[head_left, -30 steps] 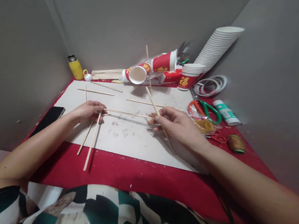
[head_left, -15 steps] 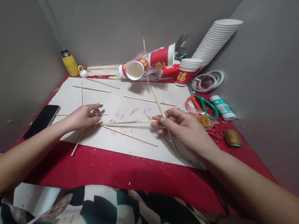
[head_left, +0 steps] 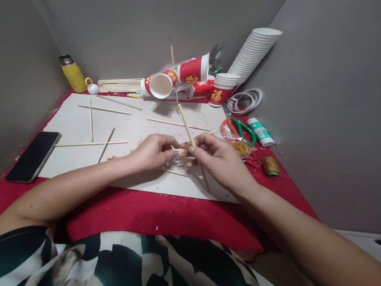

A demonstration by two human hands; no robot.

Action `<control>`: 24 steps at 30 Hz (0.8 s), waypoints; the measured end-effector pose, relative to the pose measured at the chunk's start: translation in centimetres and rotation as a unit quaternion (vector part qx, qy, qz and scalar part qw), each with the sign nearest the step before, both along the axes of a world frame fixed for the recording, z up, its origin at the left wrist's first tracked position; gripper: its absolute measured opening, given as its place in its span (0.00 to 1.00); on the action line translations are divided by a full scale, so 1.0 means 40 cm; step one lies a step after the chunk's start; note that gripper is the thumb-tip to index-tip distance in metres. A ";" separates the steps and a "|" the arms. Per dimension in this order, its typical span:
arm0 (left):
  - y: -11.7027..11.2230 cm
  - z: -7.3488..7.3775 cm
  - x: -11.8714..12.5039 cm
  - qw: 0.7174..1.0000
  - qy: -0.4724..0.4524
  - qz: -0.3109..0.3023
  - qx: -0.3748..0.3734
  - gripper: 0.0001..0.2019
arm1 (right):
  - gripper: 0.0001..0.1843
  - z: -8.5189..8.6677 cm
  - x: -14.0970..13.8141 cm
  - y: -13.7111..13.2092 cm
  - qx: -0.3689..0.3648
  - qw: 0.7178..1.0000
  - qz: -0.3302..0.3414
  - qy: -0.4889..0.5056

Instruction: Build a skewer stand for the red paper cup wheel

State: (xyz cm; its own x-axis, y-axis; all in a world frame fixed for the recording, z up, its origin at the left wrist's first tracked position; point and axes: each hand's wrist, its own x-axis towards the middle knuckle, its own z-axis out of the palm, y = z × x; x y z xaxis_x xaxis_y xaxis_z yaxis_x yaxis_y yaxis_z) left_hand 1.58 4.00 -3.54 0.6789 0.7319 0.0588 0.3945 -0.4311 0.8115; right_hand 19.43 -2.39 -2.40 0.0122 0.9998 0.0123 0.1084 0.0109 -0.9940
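In my right hand (head_left: 221,159) is a thin wooden stick (head_left: 186,123), slanting up and left from between thumb and fingers. A yellowish band (head_left: 186,150) sits at the pinch, where a second stick meets the first. My left hand (head_left: 154,152) is closed on this second stick close to the joint; its fingers partly hide the stick. More sticks lie around on the white board (head_left: 68,117): one crossed pair (head_left: 104,109) at the upper left, another crossing (head_left: 107,144) beside my left forearm, and a lone stick (head_left: 179,124) behind my hands.
A phone (head_left: 33,157) lies at the left edge. Along the back are a yellow bottle (head_left: 72,73), bundled sticks (head_left: 118,85), red paper cups (head_left: 193,70) and a tall leaning cup stack (head_left: 255,50). Scissors (head_left: 252,160), rubber bands (head_left: 239,147) and a thread spool (head_left: 271,166) lie right.
My left hand has moved right, from the far end of the second stick to the joint beside my right hand. The right hand keeps its stick. The whole view has shifted somewhat.
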 end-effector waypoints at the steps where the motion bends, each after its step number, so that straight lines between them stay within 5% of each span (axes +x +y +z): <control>1: 0.006 -0.007 0.007 1.000 -0.021 0.004 -0.018 0.10 | 0.17 0.002 0.005 -0.003 0.008 1.000 -0.008 0.000; 8: 0.028 -0.007 -0.009 0.996 -0.077 0.002 -0.037 0.12 | 0.13 -0.003 0.028 -0.026 -0.003 0.998 -0.054 0.033; 18: 0.022 0.060 -0.021 0.987 -0.128 0.050 -0.088 0.14 | 0.15 -0.010 -0.028 -0.033 -0.053 0.996 -0.008 0.077; 24: 0.034 0.067 -0.031 0.973 -0.151 0.043 -0.170 0.13 | 0.18 -0.025 -0.032 -0.043 -0.095 0.994 0.014 0.059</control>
